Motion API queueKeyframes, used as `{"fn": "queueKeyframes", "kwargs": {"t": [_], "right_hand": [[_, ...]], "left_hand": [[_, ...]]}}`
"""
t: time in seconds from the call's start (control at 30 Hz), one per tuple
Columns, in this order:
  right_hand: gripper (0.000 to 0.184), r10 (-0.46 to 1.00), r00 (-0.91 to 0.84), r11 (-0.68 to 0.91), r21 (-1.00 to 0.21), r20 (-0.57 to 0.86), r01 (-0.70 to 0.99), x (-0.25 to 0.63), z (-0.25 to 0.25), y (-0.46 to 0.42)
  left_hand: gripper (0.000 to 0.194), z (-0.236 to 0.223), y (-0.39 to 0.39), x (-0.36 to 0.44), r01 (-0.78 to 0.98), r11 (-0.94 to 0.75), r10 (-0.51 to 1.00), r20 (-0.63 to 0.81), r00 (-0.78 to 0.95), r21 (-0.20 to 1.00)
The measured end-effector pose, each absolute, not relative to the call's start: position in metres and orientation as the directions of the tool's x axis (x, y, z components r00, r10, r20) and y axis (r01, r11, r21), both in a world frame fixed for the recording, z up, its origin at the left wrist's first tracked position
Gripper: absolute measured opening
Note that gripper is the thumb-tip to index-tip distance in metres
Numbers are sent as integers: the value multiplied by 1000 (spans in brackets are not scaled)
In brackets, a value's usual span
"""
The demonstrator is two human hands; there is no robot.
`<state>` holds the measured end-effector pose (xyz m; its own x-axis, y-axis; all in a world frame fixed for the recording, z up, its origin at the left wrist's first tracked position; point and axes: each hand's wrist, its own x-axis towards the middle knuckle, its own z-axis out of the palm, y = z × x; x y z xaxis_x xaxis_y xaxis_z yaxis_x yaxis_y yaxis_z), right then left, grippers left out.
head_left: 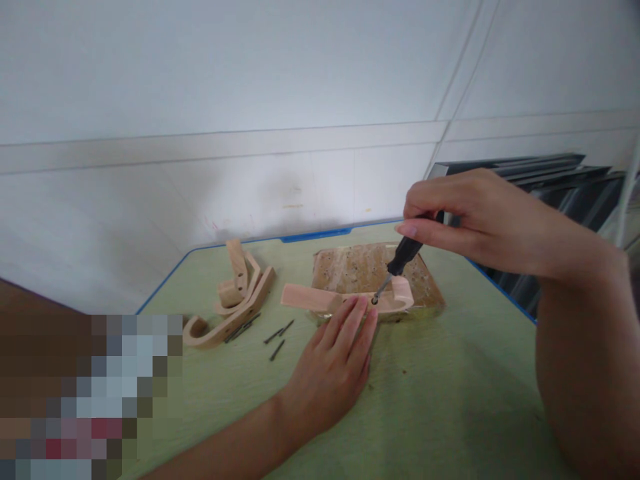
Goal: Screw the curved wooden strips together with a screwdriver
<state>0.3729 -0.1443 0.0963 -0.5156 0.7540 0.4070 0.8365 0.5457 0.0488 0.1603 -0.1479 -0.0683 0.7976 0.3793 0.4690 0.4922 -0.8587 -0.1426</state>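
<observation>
My right hand (450, 213) is closed round the black handle of a screwdriver (404, 253), which slants down to the left. Its metal tip meets a dark screw hole in a pale wooden hook (310, 297); a screw may be there, but it is too small to be sure. My left hand (335, 367) holds that hook down, its fingers across the middle and its thumb hidden. Under the hook lies a brown, pitted block (350, 263) wrapped in clear film.
Several more wooden hooks (250, 303) lie piled at the left of the green table (450, 413). Loose dark screws (277, 350) are scattered in front of them. A white wall (225, 193) stands behind the blue table edge, and dark panels (565, 200) lean at the right.
</observation>
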Motion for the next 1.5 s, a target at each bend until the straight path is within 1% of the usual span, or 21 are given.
{"fn": "queueKeyframes", "kwargs": {"t": [0.13,0.27,0.37,0.47,0.53,0.6,0.67,0.77,0.93,1.1,1.5], "right_hand": [[41,735,-532,573,35,419,819,369,95,-145],[45,749,-501,554,3,434,832,367,93,-146],[45,735,-491,547,18,468,837,366,93,-146],[36,687,-496,563,42,531,825,366,93,-146],[25,655,-514,609,14,554,793,365,94,-147],[17,653,-544,659,-42,528,751,365,95,-149],[13,668,-575,690,-104,472,717,366,97,-152],[13,684,-602,703,-150,412,695,369,101,-157],[22,686,-614,707,-158,389,689,377,104,-159],[20,687,-599,700,-153,412,697,378,103,-158],[16,691,-544,658,-105,476,745,374,102,-158]], "left_hand": [[54,-70,-148,160,494,-858,377,476,794,-144],[54,-70,-148,160,491,-859,376,472,797,-146],[53,-69,-148,160,497,-856,385,467,796,-142],[53,-68,-148,161,497,-857,387,465,796,-138],[53,-68,-148,161,496,-857,387,465,797,-137],[54,-68,-148,161,497,-857,390,459,799,-136],[54,-69,-148,160,495,-858,389,457,800,-138],[54,-69,-148,160,493,-859,387,454,802,-139],[53,-69,-148,160,494,-858,386,463,798,-137],[51,-69,-148,160,494,-861,389,467,794,-123],[53,-69,-148,160,494,-859,389,459,799,-133]]}}
